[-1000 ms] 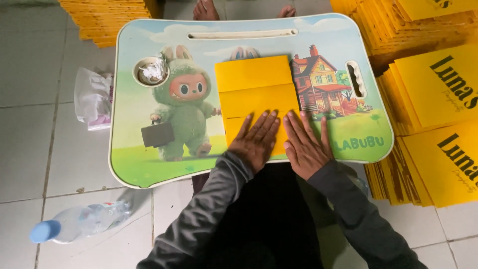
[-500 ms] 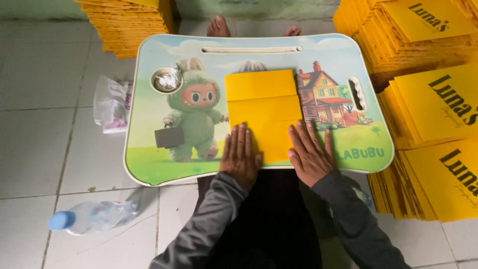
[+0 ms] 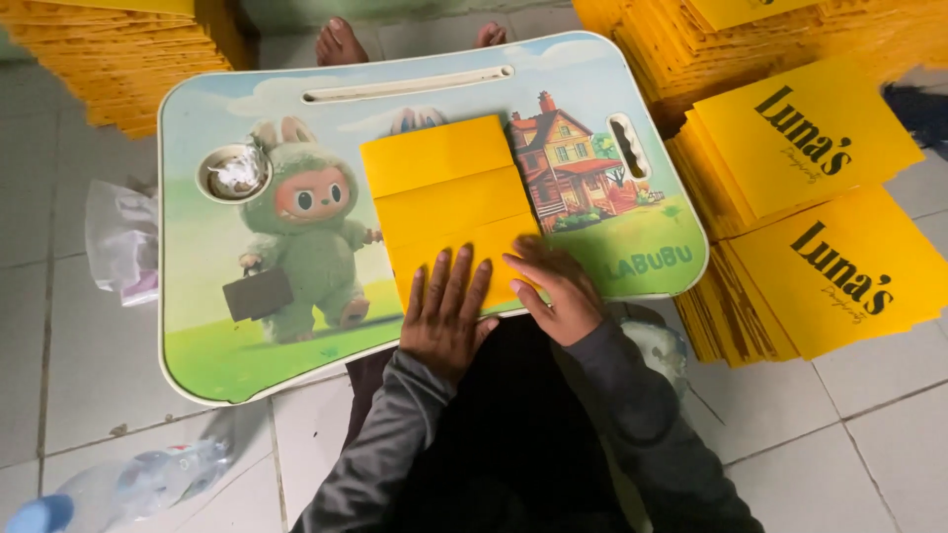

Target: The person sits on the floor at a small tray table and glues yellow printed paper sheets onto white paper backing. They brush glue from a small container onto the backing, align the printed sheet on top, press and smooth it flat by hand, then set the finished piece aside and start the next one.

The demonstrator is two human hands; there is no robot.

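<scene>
While both palms bear down on the near edge of the yellow folded card (image 3: 449,197), the piece lies at the middle of the lap tray (image 3: 197,365), its long side running toward 12 o'clock, two creases crossing it.

Judgement on doing this well: keep pressure flat and even along the nearest fold, edges squared before the crease is set, so the panels do not skew.

Left hand (image 3: 446,316): fingers spread and fully extended, flat on the card's lower left part, holding nothing. Right hand (image 3: 555,291): fingers loosely together, angled toward 10 o'clock, tips on the card's lower right corner; no pinch visible.

Around: stacks of yellow printed sheets (image 3: 820,217) at 3 o'clock, more stacks (image 3: 109,59) at 11 o'clock, plastic bottle (image 3: 128,484) at 7 o'clock, crumpled bag (image 3: 118,242) at 9 o'clock.
</scene>
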